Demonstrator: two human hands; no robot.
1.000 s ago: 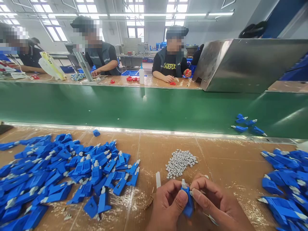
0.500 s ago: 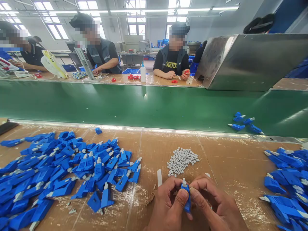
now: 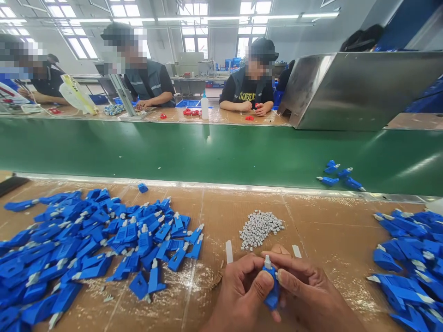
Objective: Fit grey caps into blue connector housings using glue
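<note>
My left hand [image 3: 244, 288] grips a blue plastic part [image 3: 272, 295] with a pale grey tip pointing up, its thumb pressed on the front face. My right hand [image 3: 304, 286] closes in from the other side, thumb and forefinger at the part's upper right edge. A small pale piece shows at the right thumb tip, against the blue part; the fingers partly hide it. Just beyond the hands lies a heap of small grey pieces [image 3: 261, 229]. Many similar blue parts with grey tips form a large pile [image 3: 86, 235] on the left and another pile [image 3: 408, 263] on the right.
A green conveyor belt [image 3: 207, 147] runs across beyond the cardboard-covered table [image 3: 328, 230], carrying several blue parts [image 3: 342, 174]. Pale strips [image 3: 229, 251] lie near my hands. Across the belt, people sit working beside a white bottle [image 3: 205, 107], red parts [image 3: 191, 112] and a metal housing [image 3: 363, 92].
The blue parts on the belt have shifted left. My right forefinger has extended over behind the grey tip, while both hands stay at the blue part. The view has shifted slightly.
</note>
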